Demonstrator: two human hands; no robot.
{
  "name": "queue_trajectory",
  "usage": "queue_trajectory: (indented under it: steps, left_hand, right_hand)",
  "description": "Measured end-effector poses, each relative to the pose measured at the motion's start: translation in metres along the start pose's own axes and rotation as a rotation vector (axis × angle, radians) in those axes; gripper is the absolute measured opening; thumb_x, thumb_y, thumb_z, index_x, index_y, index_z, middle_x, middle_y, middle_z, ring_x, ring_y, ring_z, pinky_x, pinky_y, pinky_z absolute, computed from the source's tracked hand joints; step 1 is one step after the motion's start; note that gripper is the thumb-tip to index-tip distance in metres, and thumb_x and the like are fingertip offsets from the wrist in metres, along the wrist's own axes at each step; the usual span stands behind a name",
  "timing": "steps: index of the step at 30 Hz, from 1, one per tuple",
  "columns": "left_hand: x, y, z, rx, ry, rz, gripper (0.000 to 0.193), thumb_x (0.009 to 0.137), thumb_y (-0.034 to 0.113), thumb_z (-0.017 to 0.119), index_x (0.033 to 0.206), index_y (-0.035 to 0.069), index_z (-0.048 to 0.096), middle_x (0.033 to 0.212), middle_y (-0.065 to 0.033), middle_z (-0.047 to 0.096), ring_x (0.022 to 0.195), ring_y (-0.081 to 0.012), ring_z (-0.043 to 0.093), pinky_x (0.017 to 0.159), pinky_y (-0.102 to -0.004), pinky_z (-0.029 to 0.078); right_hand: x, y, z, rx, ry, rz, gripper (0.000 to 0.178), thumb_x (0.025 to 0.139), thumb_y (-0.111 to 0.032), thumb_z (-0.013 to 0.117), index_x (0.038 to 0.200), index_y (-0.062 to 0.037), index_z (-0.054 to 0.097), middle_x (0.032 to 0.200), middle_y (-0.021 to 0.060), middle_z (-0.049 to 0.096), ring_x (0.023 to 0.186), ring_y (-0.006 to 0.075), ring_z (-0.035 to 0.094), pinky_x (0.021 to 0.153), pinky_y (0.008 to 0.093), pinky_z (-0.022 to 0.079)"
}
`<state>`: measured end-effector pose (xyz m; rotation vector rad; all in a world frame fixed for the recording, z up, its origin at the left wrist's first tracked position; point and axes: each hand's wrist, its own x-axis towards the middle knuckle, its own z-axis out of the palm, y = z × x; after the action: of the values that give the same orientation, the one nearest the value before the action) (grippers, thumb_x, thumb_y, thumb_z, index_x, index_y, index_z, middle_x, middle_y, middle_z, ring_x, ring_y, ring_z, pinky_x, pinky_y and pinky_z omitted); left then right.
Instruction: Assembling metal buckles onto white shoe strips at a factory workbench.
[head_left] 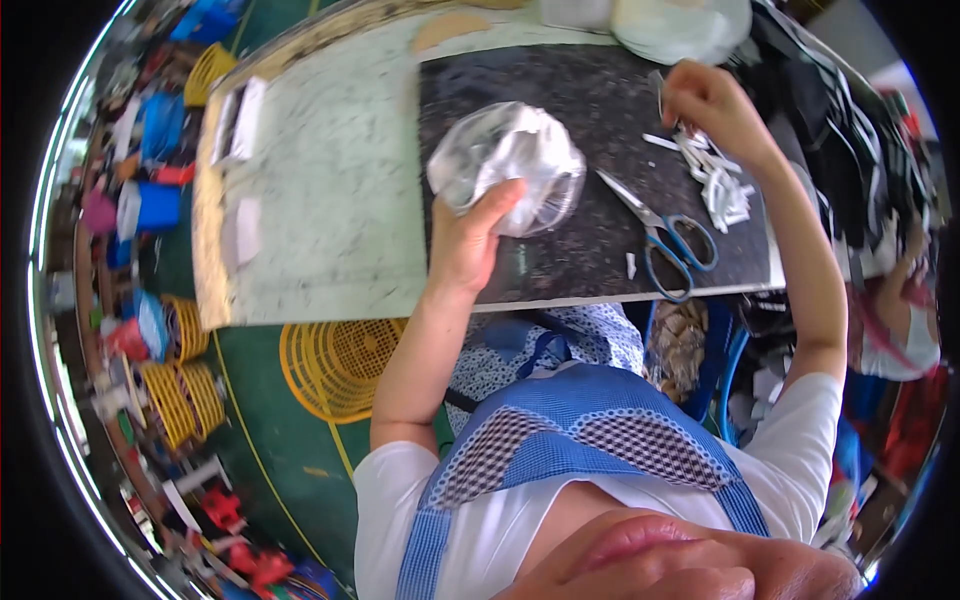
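My left hand is wrapped round a shiny, clear plastic bundle with a whitish inside, thumb pressed on its near side. What the bundle contains I cannot make out. Over the far right of the dark mat, my right hand has its fingers curled together in a pinch. A thin, pale bit shows beside those fingertips, too small to name. Just below that hand lies a pile of small white strips. Blue-handled scissors rest on the mat between the two hands, blades slightly parted and pointing away to the left.
The mat covers the right part of a worn white table. A white box sits near its left edge. Whitish plastic bags are at the far side, beside dark material. A yellow basket stands on the green floor below.
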<state>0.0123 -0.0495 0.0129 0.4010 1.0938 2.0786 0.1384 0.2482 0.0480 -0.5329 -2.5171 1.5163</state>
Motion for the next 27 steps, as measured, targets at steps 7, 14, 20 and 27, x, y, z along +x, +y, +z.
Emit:
queue_trajectory:
  steps: [7,14,20,27]
  left_hand:
    - [-0.032,0.022,-0.034,-0.180,-0.006,0.031,0.066,0.080,0.009,0.079,0.137,0.005,0.046,0.124,-0.0064,0.060,0.114,-0.0188,0.059,0.096,-0.0351,0.050]
    - [-0.141,0.030,-0.089,-0.204,0.133,0.339,0.066,0.078,0.009,0.078,0.136,0.005,0.048,0.126,-0.0071,0.060,0.117,-0.0206,0.058,0.100,-0.0388,0.047]
    - [-0.237,0.044,-0.118,0.543,0.579,0.331,0.052,0.076,0.010,0.081,0.123,0.004,0.061,0.118,-0.0056,0.066,0.106,-0.0123,0.060,0.095,-0.0305,0.047]
    - [-0.287,0.024,-0.136,0.084,1.001,0.714,0.057,0.082,0.000,0.071,0.135,0.003,0.052,0.121,-0.0047,0.065,0.111,-0.0130,0.059,0.100,-0.0312,0.045]
  right_hand:
    - [0.034,-0.079,0.152,0.174,-0.335,-0.435,0.016,0.085,0.000,0.057,0.099,0.0041,0.061,0.086,0.0022,0.063,0.082,0.0065,0.054,0.071,0.0271,0.047]
    - [0.046,-0.109,0.239,1.204,-0.779,0.254,0.026,0.099,-0.026,0.054,0.084,-0.0048,0.057,0.055,-0.0066,0.029,0.053,0.0063,0.034,0.055,0.0237,0.034]
    - [-0.036,-0.210,0.282,0.366,-1.594,-0.369,0.100,0.075,-0.007,0.076,0.156,-0.0098,0.018,0.057,0.0005,0.050,0.050,0.0106,0.051,0.047,0.0267,0.042]
    - [-0.040,-0.194,0.378,-0.165,-1.048,-1.533,0.060,0.076,-0.005,0.075,0.131,-0.0068,0.049,0.078,0.0070,0.056,0.068,0.0165,0.056,0.058,0.0299,0.045]
